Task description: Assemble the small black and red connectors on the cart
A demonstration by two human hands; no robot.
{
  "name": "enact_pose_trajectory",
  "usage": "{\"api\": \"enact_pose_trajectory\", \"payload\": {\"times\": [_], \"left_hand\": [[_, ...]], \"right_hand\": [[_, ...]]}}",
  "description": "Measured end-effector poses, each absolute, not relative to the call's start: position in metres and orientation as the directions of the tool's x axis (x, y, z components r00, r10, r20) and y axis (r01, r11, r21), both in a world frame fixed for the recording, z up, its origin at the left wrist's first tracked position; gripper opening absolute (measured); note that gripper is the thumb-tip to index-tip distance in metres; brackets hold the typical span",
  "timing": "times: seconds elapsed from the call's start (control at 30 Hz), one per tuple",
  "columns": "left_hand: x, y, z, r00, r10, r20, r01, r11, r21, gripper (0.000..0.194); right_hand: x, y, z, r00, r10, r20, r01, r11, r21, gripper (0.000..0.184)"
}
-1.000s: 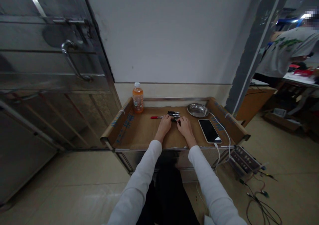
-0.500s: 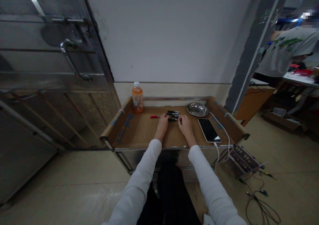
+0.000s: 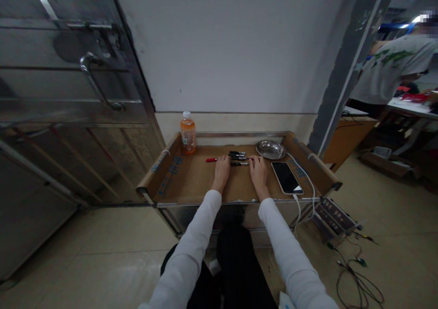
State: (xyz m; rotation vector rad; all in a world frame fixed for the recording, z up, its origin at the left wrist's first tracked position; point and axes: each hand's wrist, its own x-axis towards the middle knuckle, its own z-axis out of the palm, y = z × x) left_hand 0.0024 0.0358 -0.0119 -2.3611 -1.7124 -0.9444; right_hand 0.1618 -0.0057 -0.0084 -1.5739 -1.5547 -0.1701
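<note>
My left hand (image 3: 222, 168) rests low over the cardboard-lined tray top (image 3: 191, 181), fingers curled down. A red pen (image 3: 211, 160) sticks out on its left side, its other end hidden by the hand. Just right of those fingers lie several black pens (image 3: 237, 153) in a close group, and another black pen (image 3: 239, 164) sits nearer to me. My right hand (image 3: 259, 170) is at the right of the pens, with thumb and fingertips pinched together. A small dark tip shows at these fingertips, too small to name.
An orange drink bottle (image 3: 188, 134) stands at the back left. A metal bowl (image 3: 270, 149) and a phone (image 3: 287, 178) with a white cable are on the right. Raised cardboard sides edge the tray. Another person (image 3: 386, 71) is at the far right.
My right hand has shifted slightly right, away from the black pens, widening the gap between my hands. My left hand stays at nearly the same place.
</note>
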Motion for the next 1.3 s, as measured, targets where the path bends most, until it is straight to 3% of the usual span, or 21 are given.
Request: {"api": "enact_pose_trajectory", "payload": {"times": [0.23,0.6,1.3], "left_hand": [[0.002,0.032,-0.008,0.131,0.822,0.554,0.833,-0.394,0.388,0.021],[0.006,0.02,0.0,0.357,0.682,0.638,0.639,-0.677,0.366,0.02],[0.005,0.02,-0.001,0.314,0.705,0.636,0.62,-0.659,0.425,0.024]], "right_hand": [[0.163,-0.006,-0.01,0.222,0.746,0.628,0.844,0.176,-0.507,0.033],[0.158,-0.005,-0.007,0.081,0.761,0.644,0.845,0.29,-0.449,0.031],[0.155,-0.003,-0.009,-0.015,0.786,0.618,0.729,0.432,-0.532,0.027]]}}
